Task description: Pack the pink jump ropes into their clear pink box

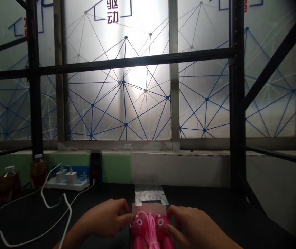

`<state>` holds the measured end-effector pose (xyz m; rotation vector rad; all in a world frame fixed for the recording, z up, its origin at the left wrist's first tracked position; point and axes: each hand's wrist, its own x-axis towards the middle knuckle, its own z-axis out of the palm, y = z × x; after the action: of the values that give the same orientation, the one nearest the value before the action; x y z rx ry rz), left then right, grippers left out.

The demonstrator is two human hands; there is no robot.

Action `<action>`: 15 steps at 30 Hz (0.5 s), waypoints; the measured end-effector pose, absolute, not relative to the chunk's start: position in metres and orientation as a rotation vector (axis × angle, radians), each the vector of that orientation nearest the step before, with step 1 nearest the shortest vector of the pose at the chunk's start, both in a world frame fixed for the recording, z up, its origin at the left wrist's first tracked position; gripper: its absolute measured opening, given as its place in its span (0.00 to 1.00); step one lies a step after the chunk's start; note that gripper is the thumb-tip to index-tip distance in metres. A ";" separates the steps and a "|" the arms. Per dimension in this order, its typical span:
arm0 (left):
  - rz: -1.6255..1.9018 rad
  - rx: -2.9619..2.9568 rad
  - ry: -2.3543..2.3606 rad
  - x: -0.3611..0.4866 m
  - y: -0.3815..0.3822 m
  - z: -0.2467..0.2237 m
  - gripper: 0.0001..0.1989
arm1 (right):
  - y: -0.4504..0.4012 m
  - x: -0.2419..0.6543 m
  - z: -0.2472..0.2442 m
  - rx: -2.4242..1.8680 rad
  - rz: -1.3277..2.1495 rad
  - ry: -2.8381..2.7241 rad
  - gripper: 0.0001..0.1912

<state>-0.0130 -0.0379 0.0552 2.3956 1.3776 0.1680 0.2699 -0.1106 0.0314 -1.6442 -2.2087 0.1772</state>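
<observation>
While hands [108, 218] flank it, grip unclear, pink skipping rope [151, 231], animal-head handles [137, 228], paler cord [151, 221] bundled between.

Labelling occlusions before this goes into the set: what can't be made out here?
All in the head view:
Pink figures: lower ends cut off by the bottom edge.
Left grip: single viewpoint leaves thumb contact with the nearer figure unclear.
Right grip: some fingers hidden by the hand itself.
Dark upright object: details lost to blocky pixelation.
Window: frosted panes hide what's outside.
</observation>
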 end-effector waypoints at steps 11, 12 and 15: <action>0.892 1.786 0.634 0.030 -0.050 0.003 0.17 | -0.088 0.256 -0.021 -0.918 0.929 -1.666 0.18; 0.932 1.793 0.589 0.032 -0.054 0.007 0.18 | -0.089 0.257 -0.018 -0.861 0.921 -1.648 0.17; 0.987 1.888 0.619 0.034 -0.065 0.017 0.22 | -0.094 0.258 -0.010 -0.797 0.892 -1.658 0.17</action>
<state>0.0338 -0.0653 0.0174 1.8884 0.6191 0.9870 0.2581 -0.0940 -0.0101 -0.7974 -1.6583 0.8922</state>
